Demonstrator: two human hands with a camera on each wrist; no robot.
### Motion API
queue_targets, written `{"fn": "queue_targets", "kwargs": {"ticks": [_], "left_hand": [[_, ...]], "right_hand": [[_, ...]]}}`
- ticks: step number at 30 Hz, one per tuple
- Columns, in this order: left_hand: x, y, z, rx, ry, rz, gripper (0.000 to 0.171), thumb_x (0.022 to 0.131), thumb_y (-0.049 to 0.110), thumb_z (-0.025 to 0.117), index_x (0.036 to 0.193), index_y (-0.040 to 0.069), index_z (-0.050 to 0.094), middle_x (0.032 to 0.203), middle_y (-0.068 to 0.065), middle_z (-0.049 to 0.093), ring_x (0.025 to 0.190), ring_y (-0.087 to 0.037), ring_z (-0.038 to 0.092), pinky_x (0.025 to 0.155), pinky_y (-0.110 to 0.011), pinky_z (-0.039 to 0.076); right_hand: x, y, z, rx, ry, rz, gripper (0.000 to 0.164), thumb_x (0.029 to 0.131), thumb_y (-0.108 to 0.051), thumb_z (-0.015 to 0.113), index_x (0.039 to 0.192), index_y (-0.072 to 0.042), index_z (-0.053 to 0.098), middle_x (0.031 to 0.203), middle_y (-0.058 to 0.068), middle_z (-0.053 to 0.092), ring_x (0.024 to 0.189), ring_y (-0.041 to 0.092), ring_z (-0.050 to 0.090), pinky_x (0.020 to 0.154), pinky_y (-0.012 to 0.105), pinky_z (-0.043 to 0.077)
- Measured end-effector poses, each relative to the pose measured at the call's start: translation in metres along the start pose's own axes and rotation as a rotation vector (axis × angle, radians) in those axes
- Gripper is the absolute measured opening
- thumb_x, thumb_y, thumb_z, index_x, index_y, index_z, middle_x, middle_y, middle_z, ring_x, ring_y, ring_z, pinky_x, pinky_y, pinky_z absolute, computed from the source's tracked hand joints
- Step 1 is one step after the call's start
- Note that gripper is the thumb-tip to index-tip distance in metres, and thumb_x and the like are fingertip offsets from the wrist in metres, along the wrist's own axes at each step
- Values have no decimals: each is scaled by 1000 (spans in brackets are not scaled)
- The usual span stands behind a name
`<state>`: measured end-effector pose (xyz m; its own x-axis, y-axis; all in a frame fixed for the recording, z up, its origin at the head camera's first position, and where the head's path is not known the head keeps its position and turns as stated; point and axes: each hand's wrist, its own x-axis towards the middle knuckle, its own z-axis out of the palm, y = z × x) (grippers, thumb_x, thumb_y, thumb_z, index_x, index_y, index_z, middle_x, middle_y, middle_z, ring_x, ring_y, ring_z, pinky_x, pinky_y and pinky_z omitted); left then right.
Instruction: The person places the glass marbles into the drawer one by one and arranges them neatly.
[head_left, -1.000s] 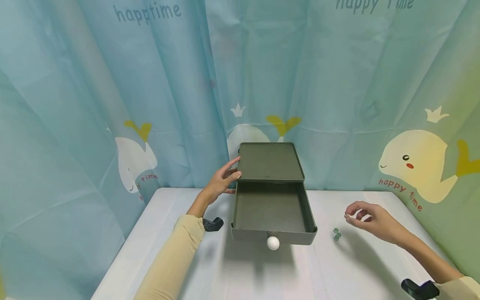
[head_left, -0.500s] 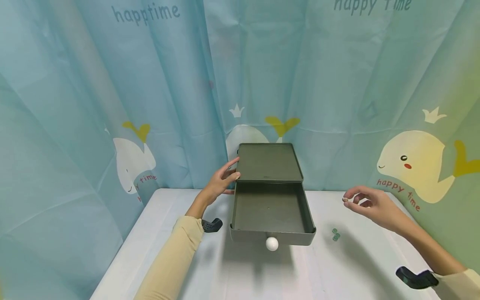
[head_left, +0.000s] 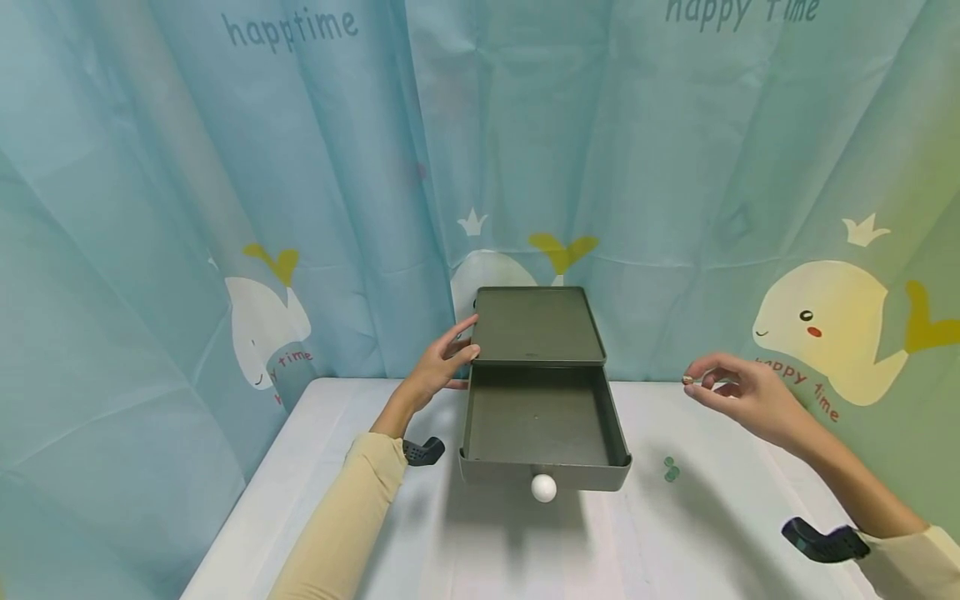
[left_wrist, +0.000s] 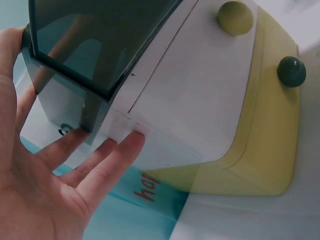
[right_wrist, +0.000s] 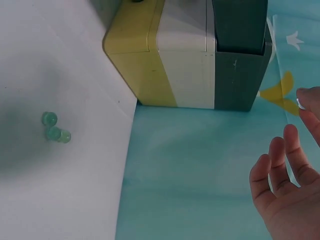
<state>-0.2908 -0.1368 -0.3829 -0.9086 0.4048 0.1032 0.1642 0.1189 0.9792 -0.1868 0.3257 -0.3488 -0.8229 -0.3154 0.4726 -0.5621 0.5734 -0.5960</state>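
Note:
A small drawer cabinet [head_left: 540, 323] stands at the table's far side, its dark green top drawer [head_left: 536, 425] pulled out and bare inside. My left hand [head_left: 437, 364] rests on the cabinet's left side, fingers spread along it in the left wrist view. Off to the right, my right hand [head_left: 756, 398] pinches a tiny reddish-brown and whitish piece [head_left: 687, 380] between thumb and forefinger, raised above the table; I cannot tell its kind. Only a white edge of that piece [right_wrist: 300, 104] shows in the right wrist view. Several green glassy beads [right_wrist: 54, 132] lie on the table below this hand.
Under the green tier sit a white drawer [left_wrist: 200, 75] with a yellow knob [left_wrist: 235, 18] and a yellow drawer [left_wrist: 277, 120] with a dark green knob [left_wrist: 291, 71]. The top drawer's white knob [head_left: 543, 488] juts toward me. A blue-green curtain [head_left: 660, 167] hangs behind the table [head_left: 315, 500].
My right hand has risen and moved slightly left in the head view, with the tiny piece still pinched. The left hand, drawer and beads stay in place.

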Motion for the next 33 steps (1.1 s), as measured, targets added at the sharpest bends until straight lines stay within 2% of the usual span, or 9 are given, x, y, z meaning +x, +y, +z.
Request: {"fn": "queue_targets", "kwargs": {"ticks": [16,27,33], "left_hand": [[-2,2,-1,4,-2,7,62,104,33,59,161,37,35,165,-14,30,147,-33,38,97,-59,53],[-1,-2,-1,5,2,-1,61,104,34,60,160,40,36,164,-13,33,145,-33,41,96,-58,54],[1,-1,0,5,0,6,61,104,34,60,159,41,36,164,-13,33,146,-33,41,95,-58,54]], "right_hand": [[6,-5,-1,3,-9,-16,16,91,0,76,100,-12,71,92,-2,70,77,10,61,68,18,53],[22,-18,-10,50,-130,2,11,95,-6,74,103,-14,72,100,7,70,85,13,63,75,19,53],[37,-32,-14,43,-184,-2,11,95,-10,74,103,-16,71,103,1,71,88,14,64,73,22,52]]}}
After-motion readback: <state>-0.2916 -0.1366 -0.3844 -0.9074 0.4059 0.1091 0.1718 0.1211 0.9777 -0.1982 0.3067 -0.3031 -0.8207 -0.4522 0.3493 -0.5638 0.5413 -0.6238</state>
